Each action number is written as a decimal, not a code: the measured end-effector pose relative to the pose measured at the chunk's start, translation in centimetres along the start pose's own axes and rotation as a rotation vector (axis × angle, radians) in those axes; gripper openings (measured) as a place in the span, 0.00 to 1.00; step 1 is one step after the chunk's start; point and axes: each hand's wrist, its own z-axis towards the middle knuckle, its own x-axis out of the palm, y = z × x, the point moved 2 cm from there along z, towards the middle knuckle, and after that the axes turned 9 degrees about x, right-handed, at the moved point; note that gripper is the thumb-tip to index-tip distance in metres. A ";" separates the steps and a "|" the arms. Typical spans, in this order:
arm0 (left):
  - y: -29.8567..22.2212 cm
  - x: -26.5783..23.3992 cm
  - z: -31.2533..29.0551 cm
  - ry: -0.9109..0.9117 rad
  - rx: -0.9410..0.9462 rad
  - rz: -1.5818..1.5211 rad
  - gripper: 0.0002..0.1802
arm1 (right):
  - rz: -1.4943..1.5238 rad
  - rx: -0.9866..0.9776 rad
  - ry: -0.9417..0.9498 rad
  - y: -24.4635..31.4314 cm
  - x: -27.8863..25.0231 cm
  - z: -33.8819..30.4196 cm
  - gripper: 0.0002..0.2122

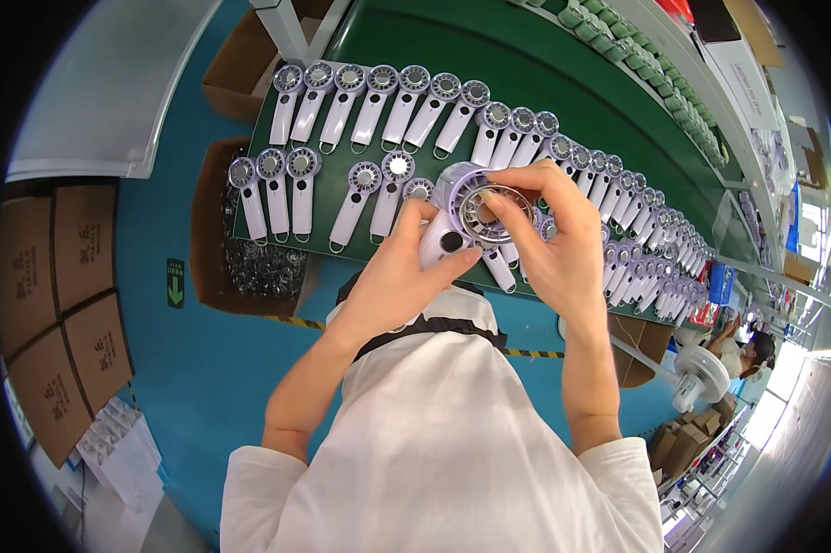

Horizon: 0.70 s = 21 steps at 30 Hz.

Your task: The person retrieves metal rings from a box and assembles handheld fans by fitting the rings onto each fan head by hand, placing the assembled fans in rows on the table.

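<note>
My left hand (388, 281) is closed round the pale lilac handle of a handheld fan (451, 241), its thumb beside the dark round spot on the handle. The fan's purple head points up and away from me. Against that head, my right hand (565, 253) grips a round grille (475, 221) with a shiny rim, thumb on its middle and fingers round its edge. Whether the grille is seated or slightly apart, I cannot tell. Just beyond my hands, more handheld fans (365, 180) lie in rows on the green table.
The green table (415, 37) runs off to the right with long rows of fans. At its left end stands an open carton (214, 267) of clear round parts. Sealed cartons (56, 304) are stacked at left. A white pedestal fan (701, 378) and a person (742, 355) are at right.
</note>
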 end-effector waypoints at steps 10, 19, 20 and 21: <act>-0.5 0.2 -1.1 0.000 0.069 0.003 0.21 | -0.166 -0.057 -0.030 0.6 0.1 -0.2 0.09; -1.0 -0.2 -1.4 -0.055 0.206 0.150 0.18 | -0.078 -0.041 -0.011 0.3 0.1 0.0 0.24; -1.1 -0.3 -1.4 -0.058 0.233 0.181 0.18 | -0.079 -0.042 -0.010 -0.4 0.1 -0.1 0.24; -1.1 -0.4 -1.5 -0.060 0.233 0.181 0.18 | 0.087 0.086 0.086 -1.3 0.2 -0.2 0.26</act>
